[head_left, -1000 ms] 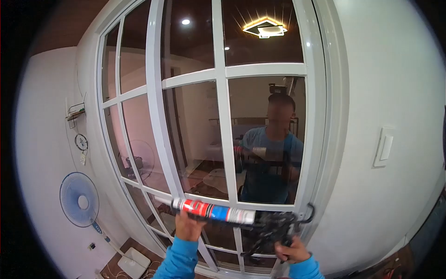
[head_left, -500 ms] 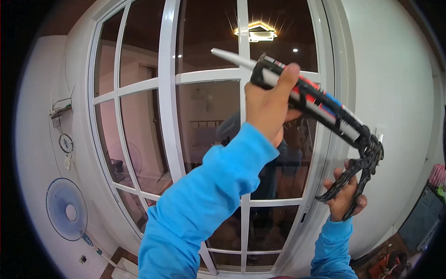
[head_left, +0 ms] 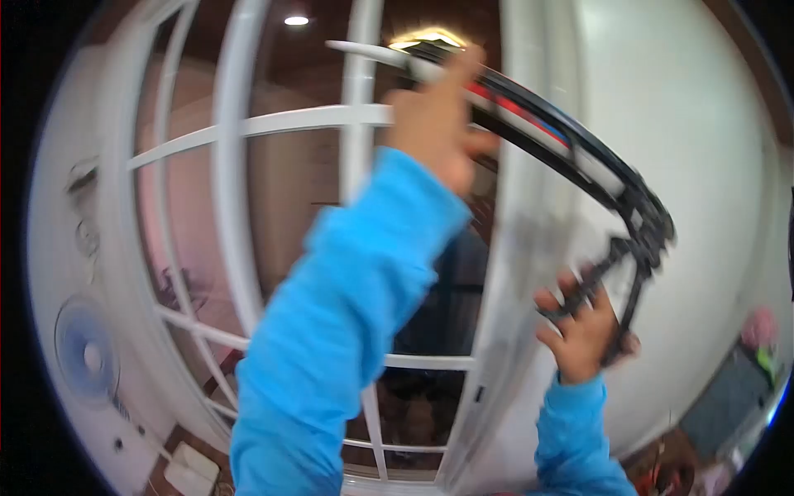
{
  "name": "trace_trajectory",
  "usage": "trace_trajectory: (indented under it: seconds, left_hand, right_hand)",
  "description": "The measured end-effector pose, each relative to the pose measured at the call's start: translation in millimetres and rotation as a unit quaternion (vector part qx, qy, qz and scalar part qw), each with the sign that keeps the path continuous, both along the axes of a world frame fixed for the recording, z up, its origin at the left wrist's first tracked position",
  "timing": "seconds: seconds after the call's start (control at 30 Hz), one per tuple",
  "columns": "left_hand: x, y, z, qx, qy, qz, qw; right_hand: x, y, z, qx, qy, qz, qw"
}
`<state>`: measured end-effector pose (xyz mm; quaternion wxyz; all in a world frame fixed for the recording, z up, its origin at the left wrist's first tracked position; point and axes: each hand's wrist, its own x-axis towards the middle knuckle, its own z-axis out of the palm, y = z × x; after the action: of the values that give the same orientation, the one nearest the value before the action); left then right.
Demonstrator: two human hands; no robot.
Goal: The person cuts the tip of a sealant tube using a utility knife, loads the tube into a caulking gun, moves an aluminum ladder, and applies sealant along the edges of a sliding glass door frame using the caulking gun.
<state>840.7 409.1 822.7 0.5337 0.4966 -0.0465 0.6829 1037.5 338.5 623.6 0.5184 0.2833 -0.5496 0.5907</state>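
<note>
A black caulking gun (head_left: pixel 591 157) with a red, blue and white sealant tube (head_left: pixel 523 113) in its frame stretches across the upper right, blurred by motion. Its white nozzle (head_left: pixel 364 53) points up and left, in front of the glazed door; contact with the door cannot be made out. My left hand (head_left: pixel 434 124) is wrapped round the front of the gun, close to the nozzle's base. Lower right, my right hand (head_left: pixel 581 339) grips the handle and trigger, with its fingers around them. Both arms wear bright blue sleeves.
A white-framed glass door (head_left: pixel 235 190) fills the left and middle, with a white wall (head_left: pixel 686 165) to its right. A fan (head_left: pixel 87 351) stands at the lower left. A grey box-like thing (head_left: pixel 724 397) sits at the lower right.
The view has swung right, so the door and fan sit farther left. Both hands still hold the caulking gun, which has risen in the view, its nozzle tilted less steeply.
</note>
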Motion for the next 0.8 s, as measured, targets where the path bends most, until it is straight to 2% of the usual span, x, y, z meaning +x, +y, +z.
trace_trajectory:
  seconds: [0.03,0.1,0.17,0.3,0.5,0.57,0.8]
  left_hand:
    - [8,7,3,-0.001,-0.002,-0.025,1.0]
    - [17,11,6,0.088,0.001,-0.014,0.996]
    - [20,25,12,0.084,0.019,-0.022,0.996]
    - [37,24,12,0.067,-0.008,0.016,0.998]
    - [43,30,12,0.076,-0.03,-0.005,0.997]
    - [39,34,14,0.101,0.01,-0.042,0.994]
    - [54,16,18,0.116,-0.038,0.028,0.992]
  right_hand:
    - [11,0,10,-0.012,0.008,-0.019,1.0]
    - [37,-5,28,-0.022,-0.055,-0.087,0.994]
    - [54,-1,40,0.005,-0.09,-0.07,0.993]
    - [69,-3,51,-0.02,-0.094,-0.05,0.994]
    - [79,0,61,-0.015,-0.089,-0.071,0.993]
    - [83,6,62,0.001,-0.09,-0.054,0.994]
    - [90,25,68,0.036,-0.074,0.004,0.997]
